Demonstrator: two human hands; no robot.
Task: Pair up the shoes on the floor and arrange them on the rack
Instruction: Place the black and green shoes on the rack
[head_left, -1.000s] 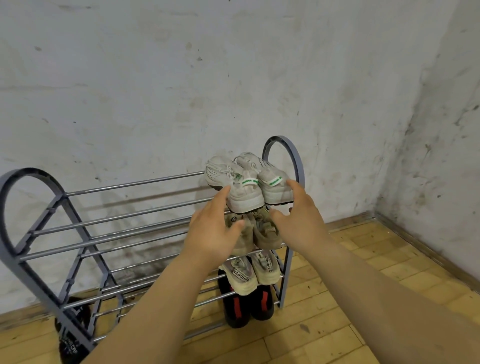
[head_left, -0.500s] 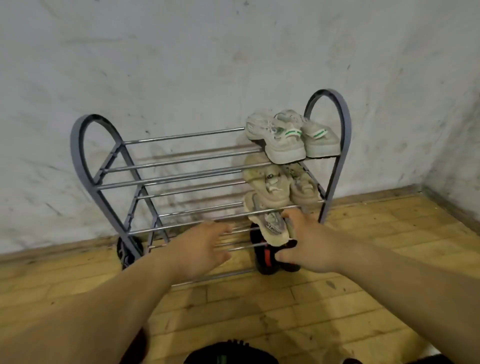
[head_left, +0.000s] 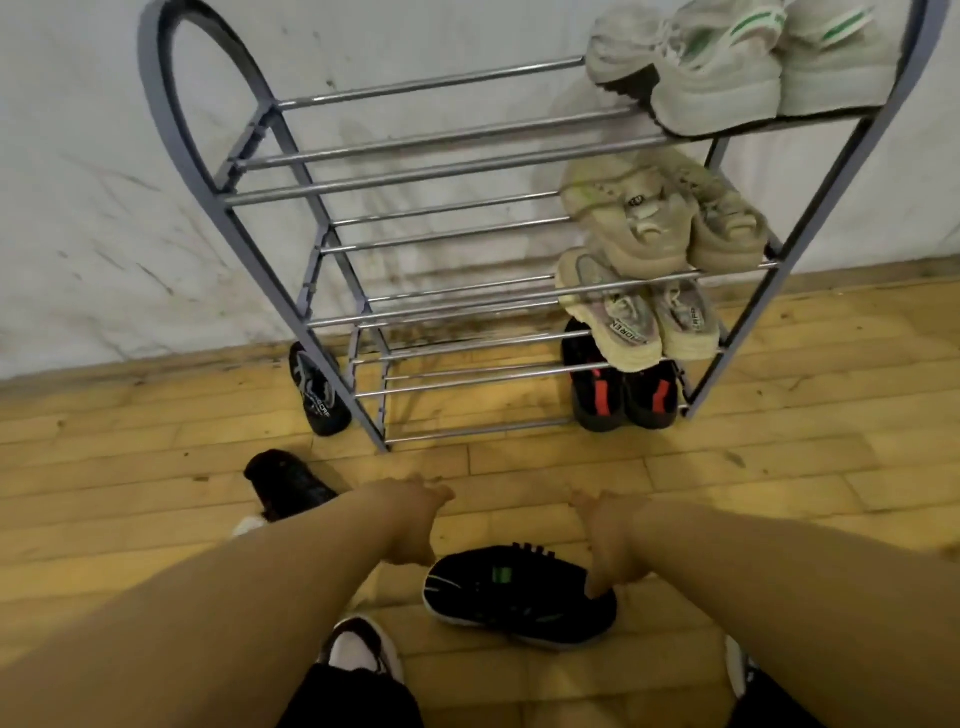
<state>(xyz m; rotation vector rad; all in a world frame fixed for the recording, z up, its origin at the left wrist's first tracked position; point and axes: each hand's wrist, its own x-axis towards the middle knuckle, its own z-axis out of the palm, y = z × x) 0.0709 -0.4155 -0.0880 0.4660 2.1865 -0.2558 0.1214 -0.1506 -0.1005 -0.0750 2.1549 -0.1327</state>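
Grey-blue rack (head_left: 241, 228) with silvery bars. White sneakers (head_left: 717, 78) striped green. Beige pair (head_left: 649, 223). Black pair (head_left: 602, 395) striped red. Black shoe (head_left: 509, 587) with a green patch. Yellow plank floor (head_left: 779, 467).

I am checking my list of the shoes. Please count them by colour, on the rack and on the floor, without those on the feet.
Pale shoes, rack: 6
Black shoes with red, rack: 2
Black shoes, floor: 3
Total: 11
White thing by one black shoe: unclear, not counted.
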